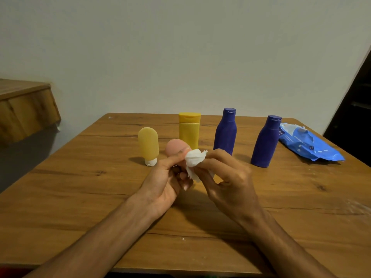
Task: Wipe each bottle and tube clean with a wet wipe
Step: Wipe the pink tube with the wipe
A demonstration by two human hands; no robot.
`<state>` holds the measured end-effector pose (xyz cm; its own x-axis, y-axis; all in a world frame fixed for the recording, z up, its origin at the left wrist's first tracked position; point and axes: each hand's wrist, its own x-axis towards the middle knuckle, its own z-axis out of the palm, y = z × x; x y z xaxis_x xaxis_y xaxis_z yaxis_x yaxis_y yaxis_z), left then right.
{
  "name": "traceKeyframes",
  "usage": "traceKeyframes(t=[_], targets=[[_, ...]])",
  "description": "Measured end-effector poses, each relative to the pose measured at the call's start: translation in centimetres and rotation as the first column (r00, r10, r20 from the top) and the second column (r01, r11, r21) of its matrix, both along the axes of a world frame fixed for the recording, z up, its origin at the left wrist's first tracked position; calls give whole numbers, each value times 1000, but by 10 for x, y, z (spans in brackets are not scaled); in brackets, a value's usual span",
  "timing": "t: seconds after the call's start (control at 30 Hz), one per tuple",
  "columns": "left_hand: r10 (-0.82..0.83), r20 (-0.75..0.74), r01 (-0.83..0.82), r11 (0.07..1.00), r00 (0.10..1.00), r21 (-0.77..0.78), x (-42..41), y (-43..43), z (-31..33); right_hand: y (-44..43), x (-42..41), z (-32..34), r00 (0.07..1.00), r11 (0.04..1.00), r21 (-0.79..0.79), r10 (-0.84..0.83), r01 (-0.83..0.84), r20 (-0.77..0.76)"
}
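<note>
Wooden table (80, 197) against a pale wall, bottles lined up.
Left hand (160, 185) grips the pink tube (175, 147) above the table; right hand (228, 177) pinches a crumpled wet wipe (193, 159) against it.

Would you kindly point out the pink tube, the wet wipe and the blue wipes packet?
pink tube (175, 146): head view, on its rounded end.
wet wipe (193, 157): head view, on the bunched top.
blue wipes packet (303, 144): head view, on its crumpled middle.
</note>
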<state>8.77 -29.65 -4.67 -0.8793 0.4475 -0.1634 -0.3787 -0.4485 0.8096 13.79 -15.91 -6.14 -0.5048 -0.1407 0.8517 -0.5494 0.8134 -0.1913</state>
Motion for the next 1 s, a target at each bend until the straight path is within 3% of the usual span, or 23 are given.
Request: traceKeyframes(t=[0.17, 0.33, 0.4, 0.57, 0.7, 0.87, 1.0], targets=[[25, 34, -26, 998, 999, 48, -5, -3, -1, 3, -1, 1, 996, 997, -42, -60, 62, 67], [61, 54, -63, 997, 997, 46, -5, 0, -1, 11, -1, 4, 991, 964, -229, -131, 136, 34], [55, 55, -58, 997, 997, 42, -6, 1, -2, 10, -1, 4, 995, 970, -220, -96, 103, 40], [5, 12, -4, 1000, 1000, -14, -5, -1, -4, 4, -2, -1, 992, 999, -22, 31, -28, 122], [4, 46, -5, 1000, 999, 21, -5, -1, -4, 7, -2, 3, 995, 995, -97, -18, 27, 101], [17, 68, -18, 1000, 998, 21, -6, -1, -4, 4, -1, 0, 986, 999, -25, -27, 31, 164], [43, 54, -45, 998, 998, 36, -6, -2, -2, 12, -2, 5, 986, 973, -175, -134, 150, 101]])
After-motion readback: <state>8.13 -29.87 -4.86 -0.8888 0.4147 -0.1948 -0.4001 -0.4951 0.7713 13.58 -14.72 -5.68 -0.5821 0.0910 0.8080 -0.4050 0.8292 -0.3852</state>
